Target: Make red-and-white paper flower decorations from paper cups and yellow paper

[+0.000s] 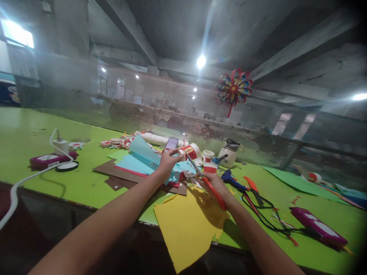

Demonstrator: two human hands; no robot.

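Observation:
My left hand (pixel 169 162) is closed on a red and white paper cup (pixel 192 151), which is tilted on its side above the table. In my right hand (pixel 214 184) is a pair of scissors with red-orange handles (pixel 212 193). The blades point up and left and meet the cup's side; whether they are cutting into it I cannot tell. Just behind my right hand stands another red and white paper cup (pixel 210 167), with a white-rimmed cup (pixel 208 154) beyond it. Below my hands a yellow paper sheet (pixel 189 225) overhangs the table's front edge.
Blue paper (pixel 139 162) and brown sheets (pixel 110 168) lie left of my hands. A blue glue gun (pixel 233 180), an orange-handled tool (pixel 252 187) and a purple power strip (pixel 318 225) with cables lie right. Another purple strip (pixel 46 161) sits left. A jug (pixel 228 154) stands behind.

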